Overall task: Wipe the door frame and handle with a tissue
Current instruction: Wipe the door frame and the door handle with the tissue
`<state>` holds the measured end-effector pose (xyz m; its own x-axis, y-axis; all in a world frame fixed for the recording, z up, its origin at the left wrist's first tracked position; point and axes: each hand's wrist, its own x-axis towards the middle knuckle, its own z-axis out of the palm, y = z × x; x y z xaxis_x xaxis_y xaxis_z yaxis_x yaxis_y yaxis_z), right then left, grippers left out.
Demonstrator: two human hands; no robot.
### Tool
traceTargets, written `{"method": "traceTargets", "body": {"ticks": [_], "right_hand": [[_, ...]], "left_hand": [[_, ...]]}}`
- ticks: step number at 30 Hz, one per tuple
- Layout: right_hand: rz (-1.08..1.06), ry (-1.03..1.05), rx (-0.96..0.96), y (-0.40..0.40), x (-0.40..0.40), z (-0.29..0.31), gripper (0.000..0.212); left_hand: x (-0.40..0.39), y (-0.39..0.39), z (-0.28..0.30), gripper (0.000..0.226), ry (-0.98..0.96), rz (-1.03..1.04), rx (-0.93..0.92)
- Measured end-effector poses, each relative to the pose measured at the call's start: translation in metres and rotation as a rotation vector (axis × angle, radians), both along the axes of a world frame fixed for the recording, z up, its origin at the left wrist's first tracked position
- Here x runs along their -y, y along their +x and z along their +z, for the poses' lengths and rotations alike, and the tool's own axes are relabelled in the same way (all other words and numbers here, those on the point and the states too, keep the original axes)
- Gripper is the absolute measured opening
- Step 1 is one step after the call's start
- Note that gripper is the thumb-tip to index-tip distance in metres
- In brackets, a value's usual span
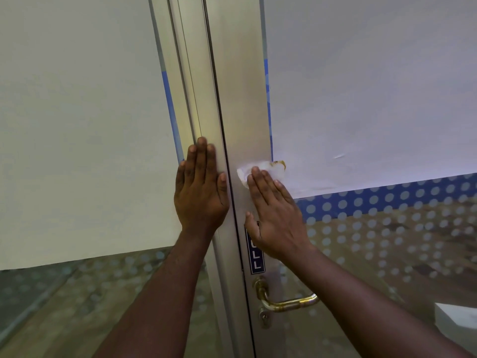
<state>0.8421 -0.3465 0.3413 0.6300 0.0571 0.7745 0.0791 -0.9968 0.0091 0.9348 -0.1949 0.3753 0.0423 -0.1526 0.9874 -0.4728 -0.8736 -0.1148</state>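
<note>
A silver metal door frame [240,99] runs from the top centre down to the bottom. My left hand [200,187] lies flat on the fixed frame post, fingers together and pointing up, with nothing in it. My right hand [275,215] presses a crumpled white tissue [258,167] flat against the door's own frame, just right of the gap. Only the tissue's upper edge shows past my fingertips. Below my right hand hangs a brass lever handle [286,303] with a keyhole [264,317] under it.
A blue PULL label [256,259] sits on the frame, half covered by my right palm. White paper sheets [361,86] cover the glass on both sides. Dotted frosted glass [387,228] shows below them. A white box [456,316] lies at the lower right.
</note>
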Motion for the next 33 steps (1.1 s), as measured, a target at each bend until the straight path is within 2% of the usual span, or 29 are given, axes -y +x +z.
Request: {"method": "traceTargets", "body": {"ticks": [6, 8, 13, 20, 25, 27, 33], "right_hand": [[0.041, -0.113, -0.187, -0.026, 0.009, -0.081, 0.074], [0.026, -0.114, -0.185, -0.026, 0.013, -0.083, 0.072], [0.009, -0.048, -0.11, -0.009, 0.006, -0.039, 0.075], [0.04, -0.084, -0.336, -0.036, 0.01, -0.109, 0.076], [0.042, 0.034, -0.11, -0.01, 0.0, -0.046, 0.078], [0.03, 0.05, -0.094, -0.004, -0.001, -0.038, 0.08], [0.036, -0.035, -0.271, -0.035, 0.008, -0.123, 0.073]], "left_hand": [[0.001, -0.003, 0.0, 0.056, -0.018, 0.003, 0.01], [0.001, -0.003, 0.0, 0.056, -0.015, 0.004, 0.004], [0.0, -0.001, -0.001, 0.057, -0.004, 0.012, 0.009], [0.001, -0.005, 0.0, 0.056, -0.009, 0.013, 0.018], [0.0, -0.004, -0.001, 0.056, -0.013, 0.011, 0.017], [0.0, -0.004, -0.001, 0.056, -0.01, 0.013, 0.021], [0.0, -0.003, 0.0, 0.057, 0.001, 0.014, 0.023]]}}
